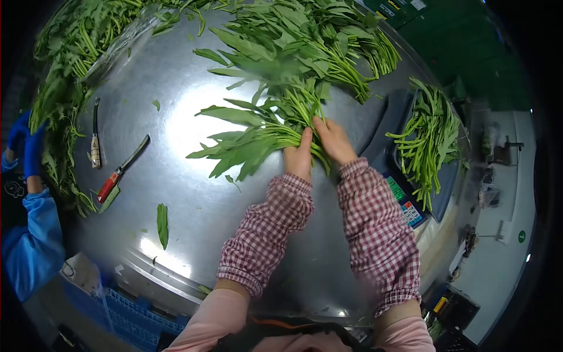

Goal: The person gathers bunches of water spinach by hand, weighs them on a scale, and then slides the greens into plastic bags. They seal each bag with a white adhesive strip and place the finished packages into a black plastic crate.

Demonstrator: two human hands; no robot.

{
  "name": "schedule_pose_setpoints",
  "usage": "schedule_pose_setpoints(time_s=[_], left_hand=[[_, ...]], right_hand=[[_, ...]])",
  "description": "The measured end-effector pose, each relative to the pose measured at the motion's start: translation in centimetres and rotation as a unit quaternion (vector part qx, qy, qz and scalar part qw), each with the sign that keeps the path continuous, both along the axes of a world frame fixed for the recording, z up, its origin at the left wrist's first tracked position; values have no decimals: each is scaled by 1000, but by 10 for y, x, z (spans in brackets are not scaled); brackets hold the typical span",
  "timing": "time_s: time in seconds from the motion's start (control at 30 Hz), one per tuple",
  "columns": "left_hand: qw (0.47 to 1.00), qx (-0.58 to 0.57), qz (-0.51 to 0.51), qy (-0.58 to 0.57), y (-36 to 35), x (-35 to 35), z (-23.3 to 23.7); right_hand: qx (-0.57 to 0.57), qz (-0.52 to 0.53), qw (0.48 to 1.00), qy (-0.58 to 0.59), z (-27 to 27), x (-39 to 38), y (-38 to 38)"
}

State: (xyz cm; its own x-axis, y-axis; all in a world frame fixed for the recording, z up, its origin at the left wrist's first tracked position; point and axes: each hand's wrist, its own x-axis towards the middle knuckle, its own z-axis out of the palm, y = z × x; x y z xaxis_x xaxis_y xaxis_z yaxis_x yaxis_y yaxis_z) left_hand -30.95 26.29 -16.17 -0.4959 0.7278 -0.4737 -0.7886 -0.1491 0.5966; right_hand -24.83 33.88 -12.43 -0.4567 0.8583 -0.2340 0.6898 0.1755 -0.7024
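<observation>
A bunch of long-leaved water spinach (246,135) lies across the middle of the steel table, its leaves to the left and stems to the right. My left hand (299,155) is closed on its stems from the near side. Just right of it, my right hand (335,139) grips the same stems, thumb and fingers around them. Beyond my hands rests a larger pile of water spinach (305,41), stems pointing right. Another bunch of greens (427,138) sits on the digital scale (410,212) to my right, whose green display is partly turned away.
On the left of the steel table (193,217) lie a red-handled knife (111,186) and a light-handled knife (95,146). A loose leaf (162,226) is nearer me. A co-worker's blue-gloved hands (30,144) touch heaped greens (64,117) at the left edge.
</observation>
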Motion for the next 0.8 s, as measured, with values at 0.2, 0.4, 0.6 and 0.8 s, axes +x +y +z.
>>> schedule_pose_setpoints(time_s=[0.2, 0.4, 0.6, 0.8], left_hand=[[995, 16, -68, 65, -146, 1, 86], [954, -93, -206, -197, -296, 30, 97], [929, -48, -173, -323, -331, 52, 89], [933, -63, -245, -256, -357, 91, 100]], right_hand=[[-46, -43, 986, 151, 67, 25, -158], [-265, -160, 918, 248, 69, 63, -319], [-402, -210, 847, 277, 98, 90, -350], [-140, -41, 988, 50, 107, 123, -391]])
